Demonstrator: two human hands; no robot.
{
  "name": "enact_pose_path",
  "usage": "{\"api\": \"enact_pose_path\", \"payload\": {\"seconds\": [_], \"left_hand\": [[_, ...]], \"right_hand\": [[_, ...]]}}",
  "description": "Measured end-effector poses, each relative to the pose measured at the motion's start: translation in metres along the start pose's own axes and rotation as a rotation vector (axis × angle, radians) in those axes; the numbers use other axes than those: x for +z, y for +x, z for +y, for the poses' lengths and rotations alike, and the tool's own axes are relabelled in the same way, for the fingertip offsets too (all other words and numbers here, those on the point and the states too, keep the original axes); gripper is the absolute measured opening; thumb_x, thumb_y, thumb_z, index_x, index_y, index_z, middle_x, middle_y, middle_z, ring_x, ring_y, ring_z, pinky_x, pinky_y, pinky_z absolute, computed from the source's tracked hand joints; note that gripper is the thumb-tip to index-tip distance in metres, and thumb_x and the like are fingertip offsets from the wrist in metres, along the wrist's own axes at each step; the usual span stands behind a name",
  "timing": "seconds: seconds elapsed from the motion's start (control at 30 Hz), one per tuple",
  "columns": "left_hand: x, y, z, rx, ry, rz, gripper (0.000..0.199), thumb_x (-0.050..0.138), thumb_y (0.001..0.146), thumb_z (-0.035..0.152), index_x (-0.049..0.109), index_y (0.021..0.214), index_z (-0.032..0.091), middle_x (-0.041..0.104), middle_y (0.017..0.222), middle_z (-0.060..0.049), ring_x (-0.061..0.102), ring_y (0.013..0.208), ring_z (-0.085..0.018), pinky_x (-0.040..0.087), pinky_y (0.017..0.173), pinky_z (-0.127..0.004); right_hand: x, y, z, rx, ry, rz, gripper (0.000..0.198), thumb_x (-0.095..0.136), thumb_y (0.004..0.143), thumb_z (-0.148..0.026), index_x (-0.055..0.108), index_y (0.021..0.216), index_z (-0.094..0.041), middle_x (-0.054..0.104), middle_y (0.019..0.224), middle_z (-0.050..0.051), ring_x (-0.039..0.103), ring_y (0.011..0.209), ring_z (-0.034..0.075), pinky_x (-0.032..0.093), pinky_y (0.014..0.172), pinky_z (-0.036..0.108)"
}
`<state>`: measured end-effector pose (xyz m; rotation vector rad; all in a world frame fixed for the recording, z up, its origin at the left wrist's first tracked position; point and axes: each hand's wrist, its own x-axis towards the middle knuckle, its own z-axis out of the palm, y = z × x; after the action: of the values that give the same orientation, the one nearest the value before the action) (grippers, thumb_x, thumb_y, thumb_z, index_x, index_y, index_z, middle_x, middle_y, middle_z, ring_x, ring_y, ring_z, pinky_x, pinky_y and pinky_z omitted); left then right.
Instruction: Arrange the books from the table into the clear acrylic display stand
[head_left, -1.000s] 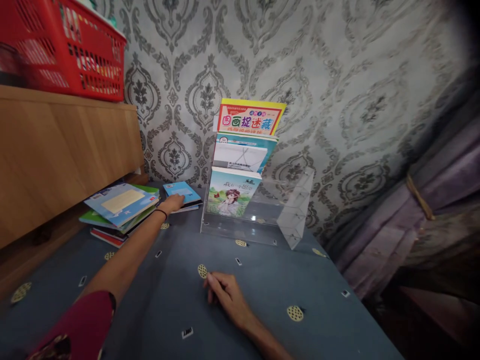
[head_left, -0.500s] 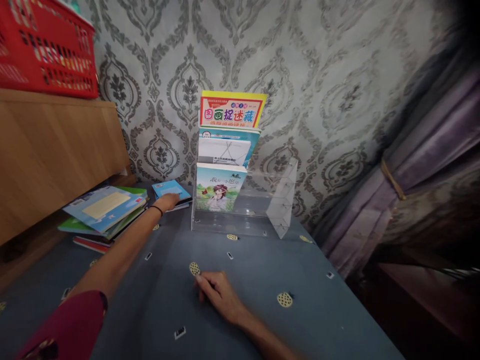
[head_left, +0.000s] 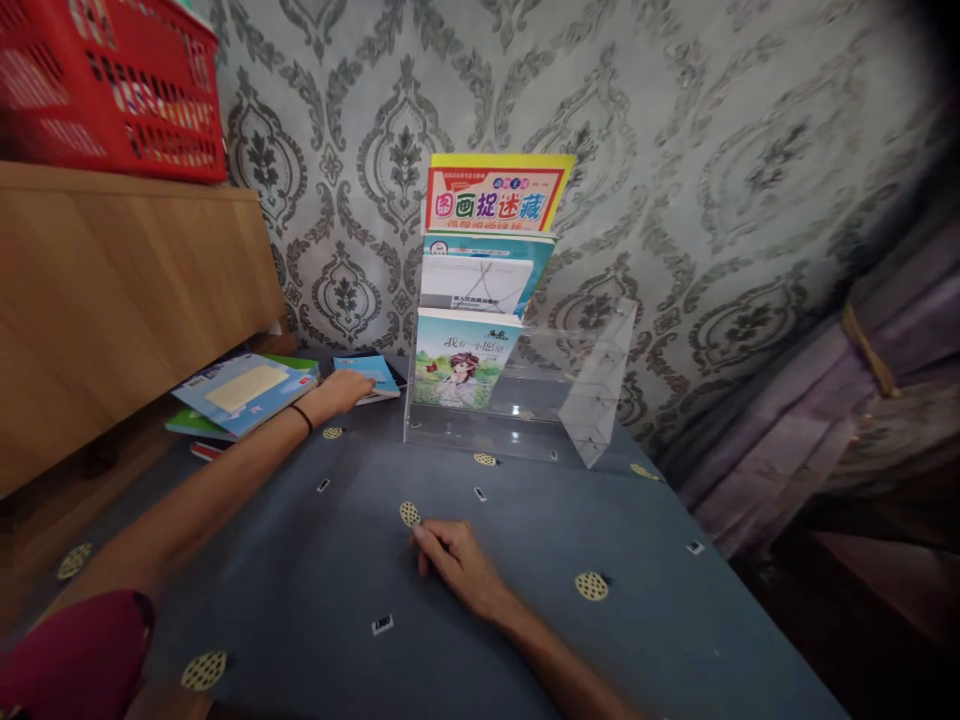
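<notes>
My left hand point(head_left: 346, 388) reaches across to the back left of the table, its fingers closed over the near left side of a blue book point(head_left: 381, 374). Other books lie under or behind that one, one of them dark; the thumb is hidden. On the tabletop in front, my right hand point(head_left: 456, 562) rests loosely curled, with nothing visible in it. A clear acrylic book rack point(head_left: 592, 400) stands beyond it. In its left half, books sit in tiers: a picture book with a girl on its cover point(head_left: 461, 370), a white booklet point(head_left: 469, 283), a teal book point(head_left: 487, 246) and a yellow-edged book point(head_left: 499, 195).
A pile of books point(head_left: 247, 390) lies left of my forearm, against a wooden cabinet point(head_left: 135, 300). On the cabinet stands a red plastic basket point(head_left: 157, 110). A dark blue pineapple-print cloth point(head_left: 510, 640) covers the table. Patterned wallpaper is behind, and a purple curtain point(head_left: 840, 400) hangs at right.
The view has shifted, so the rack and books appear farther right and slightly higher. My left hand stays at the blue book, its forearm lying flatter. My right hand keeps its place on the table.
</notes>
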<state>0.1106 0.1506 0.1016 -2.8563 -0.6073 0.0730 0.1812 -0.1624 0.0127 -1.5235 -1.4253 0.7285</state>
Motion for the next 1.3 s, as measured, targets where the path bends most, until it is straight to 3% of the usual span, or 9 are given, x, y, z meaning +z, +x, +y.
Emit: {"api": "enact_pose_path", "payload": {"seconds": [0.23, 0.43, 0.57, 0.67, 0.77, 0.83, 0.97, 1.13, 1.3], "left_hand": [[0.017, -0.065, 0.038, 0.003, 0.11, 0.026, 0.042, 0.045, 0.089, 0.0, 0.059, 0.127, 0.011, 0.067, 0.114, -0.023, 0.068, 0.103, -0.032, 0.055, 0.085, -0.044], [0.017, -0.113, 0.057, -0.03, 0.181, -0.003, 0.059, 0.047, 0.081, -0.007, 0.054, 0.135, 0.015, 0.057, 0.137, -0.023, 0.057, 0.125, -0.039, 0.058, 0.085, -0.049], [0.026, -0.156, 0.096, 0.02, 0.164, 0.016, 0.06, 0.044, 0.083, -0.004, 0.052, 0.138, 0.018, 0.057, 0.139, -0.021, 0.058, 0.125, -0.037, 0.058, 0.085, -0.047], [0.031, -0.194, 0.145, 0.12, 0.057, 0.09, 0.059, 0.048, 0.084, 0.004, 0.048, 0.141, 0.02, 0.06, 0.134, -0.022, 0.058, 0.123, -0.037, 0.058, 0.084, -0.047], [0.022, -0.219, 0.186, 0.352, -0.115, 0.066, 0.059, 0.056, 0.082, 0.011, 0.047, 0.14, 0.014, 0.064, 0.126, -0.025, 0.063, 0.113, -0.035, 0.057, 0.081, -0.044], [0.013, -0.221, 0.198, 0.458, -0.22, 0.021, 0.057, 0.06, 0.08, 0.014, 0.049, 0.137, 0.011, 0.065, 0.123, -0.023, 0.065, 0.109, -0.032, 0.056, 0.086, -0.043], [0.014, -0.188, 0.188, 0.386, -0.288, 0.032, 0.043, 0.05, 0.087, 0.011, 0.052, 0.13, 0.015, 0.065, 0.128, -0.018, 0.062, 0.119, -0.027, 0.048, 0.103, -0.044], [0.045, -0.126, 0.143, 0.18, -0.302, 0.068, 0.046, 0.034, 0.097, 0.01, 0.046, 0.141, 0.013, 0.05, 0.15, -0.019, 0.044, 0.143, -0.028, 0.038, 0.114, -0.052], [0.057, -0.103, 0.1, -0.029, -0.398, 0.073, 0.046, 0.036, 0.098, 0.01, 0.053, 0.141, 0.014, 0.056, 0.146, -0.015, 0.053, 0.136, -0.025, 0.041, 0.113, -0.039]], "right_hand": [[-0.001, 0.001, -0.002, 0.006, 0.014, 0.002, 0.067, 0.033, 0.097, -0.072, 0.064, 0.068, -0.02, 0.059, 0.055, -0.001, 0.047, 0.051, 0.013, 0.036, 0.055, 0.026], [0.0, -0.001, -0.003, -0.003, 0.005, 0.023, 0.066, 0.033, 0.098, -0.069, 0.064, 0.067, -0.02, 0.059, 0.054, -0.001, 0.046, 0.049, 0.013, 0.036, 0.054, 0.026], [-0.003, -0.005, -0.005, -0.07, -0.046, 0.272, 0.058, 0.037, 0.1, -0.062, 0.064, 0.068, -0.021, 0.058, 0.056, 0.0, 0.053, 0.054, 0.015, 0.041, 0.058, 0.027], [-0.007, -0.008, -0.007, -0.119, -0.096, 0.455, 0.051, 0.039, 0.101, -0.057, 0.064, 0.073, -0.023, 0.064, 0.066, 0.003, 0.062, 0.066, 0.019, 0.046, 0.065, 0.029], [-0.008, -0.01, -0.008, -0.142, -0.129, 0.457, 0.045, 0.04, 0.102, -0.051, 0.065, 0.078, -0.023, 0.067, 0.072, 0.004, 0.064, 0.071, 0.021, 0.048, 0.067, 0.031], [-0.006, -0.01, -0.006, -0.167, -0.17, 0.42, 0.038, 0.042, 0.102, -0.045, 0.066, 0.081, -0.023, 0.068, 0.076, 0.005, 0.065, 0.073, 0.021, 0.049, 0.07, 0.032], [-0.001, -0.01, 0.003, -0.197, -0.295, 0.36, 0.023, 0.045, 0.1, -0.031, 0.068, 0.097, -0.024, 0.072, 0.091, 0.008, 0.067, 0.088, 0.025, 0.052, 0.082, 0.037], [0.0, -0.009, 0.013, -0.209, -0.441, 0.298, 0.025, 0.046, 0.097, -0.021, 0.065, 0.114, -0.021, 0.072, 0.102, 0.01, 0.066, 0.095, 0.026, 0.053, 0.086, 0.042], [-0.003, -0.009, 0.01, -0.213, -0.627, 0.203, 0.022, 0.049, 0.098, -0.02, 0.067, 0.111, -0.021, 0.071, 0.101, 0.01, 0.064, 0.095, 0.026, 0.05, 0.087, 0.042]]}}
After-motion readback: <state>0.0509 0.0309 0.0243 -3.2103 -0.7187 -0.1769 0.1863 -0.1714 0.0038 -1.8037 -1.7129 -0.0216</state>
